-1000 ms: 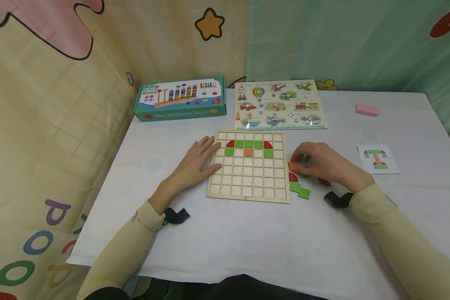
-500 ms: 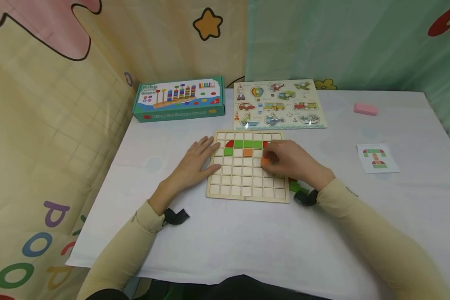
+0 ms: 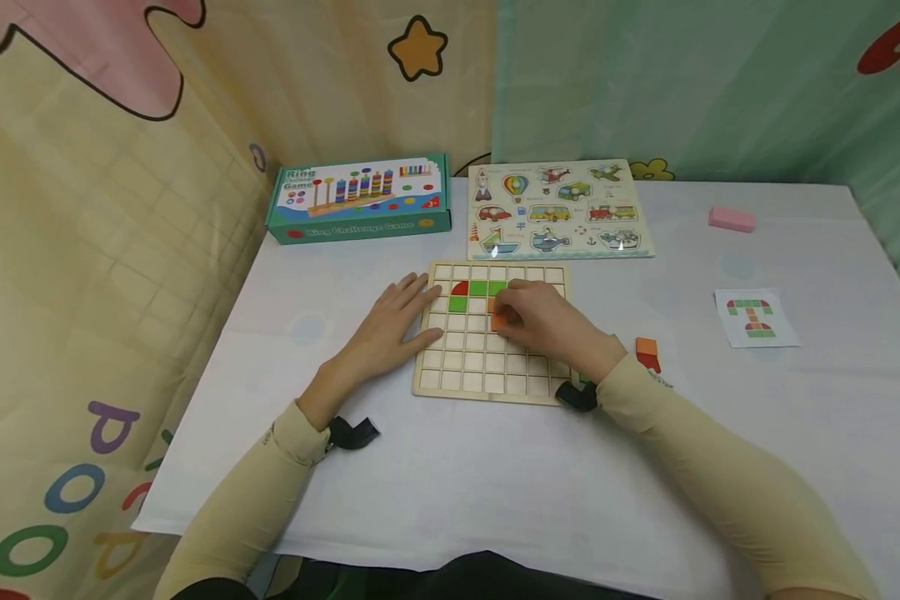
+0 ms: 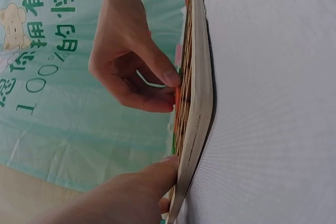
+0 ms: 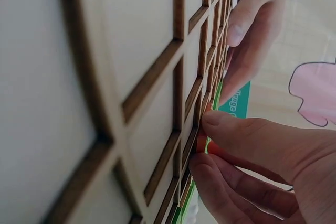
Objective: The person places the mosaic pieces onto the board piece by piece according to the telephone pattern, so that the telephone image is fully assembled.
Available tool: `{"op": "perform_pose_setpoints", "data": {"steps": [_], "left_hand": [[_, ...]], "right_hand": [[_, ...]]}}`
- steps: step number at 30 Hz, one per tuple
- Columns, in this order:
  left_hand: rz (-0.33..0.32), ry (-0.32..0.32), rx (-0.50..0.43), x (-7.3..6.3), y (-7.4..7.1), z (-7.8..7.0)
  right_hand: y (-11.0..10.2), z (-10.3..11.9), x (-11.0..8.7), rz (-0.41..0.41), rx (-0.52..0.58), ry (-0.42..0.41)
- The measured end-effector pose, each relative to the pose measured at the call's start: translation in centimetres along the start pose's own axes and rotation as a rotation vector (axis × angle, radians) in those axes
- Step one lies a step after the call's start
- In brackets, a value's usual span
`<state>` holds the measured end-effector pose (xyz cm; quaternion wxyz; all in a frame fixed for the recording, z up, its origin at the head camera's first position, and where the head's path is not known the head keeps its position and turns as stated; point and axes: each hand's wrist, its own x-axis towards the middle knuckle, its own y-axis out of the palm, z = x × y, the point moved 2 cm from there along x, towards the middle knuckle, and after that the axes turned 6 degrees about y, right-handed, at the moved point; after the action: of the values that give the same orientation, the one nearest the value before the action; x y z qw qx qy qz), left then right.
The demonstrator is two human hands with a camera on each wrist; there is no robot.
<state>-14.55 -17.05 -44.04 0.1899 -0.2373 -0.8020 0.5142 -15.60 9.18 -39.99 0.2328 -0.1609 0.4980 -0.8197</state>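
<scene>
A wooden grid board [image 3: 453,382] lies on the white table. Red, green and orange tiles sit in its upper cells, among them a red quarter-round tile [image 3: 460,288] and a green square tile [image 3: 457,304]. My right hand [image 3: 547,321] pinches an orange square tile [image 3: 498,322] between thumb and fingers, right at a cell just below another orange tile. In the right wrist view the held orange tile [image 5: 201,143] shows at the grid bars. My left hand [image 3: 386,329] rests along the board's left edge, fingers spread and straight.
Right of the board lie a loose orange tile [image 3: 646,346] and a red tile [image 3: 648,363]. A pattern card [image 3: 756,317] and a pink block [image 3: 732,219] are farther right. Behind the board stand a green game box [image 3: 360,200] and a vehicle puzzle [image 3: 560,208].
My right hand has carried the orange tile from the loose tiles at the right, leftward over the board, to a middle-column cell. My left hand has stayed in place.
</scene>
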Motion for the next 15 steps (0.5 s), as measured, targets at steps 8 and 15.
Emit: {"op": "perform_pose_setpoints", "data": {"steps": [8,15], "left_hand": [[0.002,-0.003,-0.009,-0.05,-0.19,-0.12],[0.002,-0.001,-0.016,0.01,-0.25,-0.29]], "right_hand": [[0.21,0.38,0.22,0.015,0.024,-0.01],[-0.29,0.07,-0.66,0.061,0.054,-0.008]]}}
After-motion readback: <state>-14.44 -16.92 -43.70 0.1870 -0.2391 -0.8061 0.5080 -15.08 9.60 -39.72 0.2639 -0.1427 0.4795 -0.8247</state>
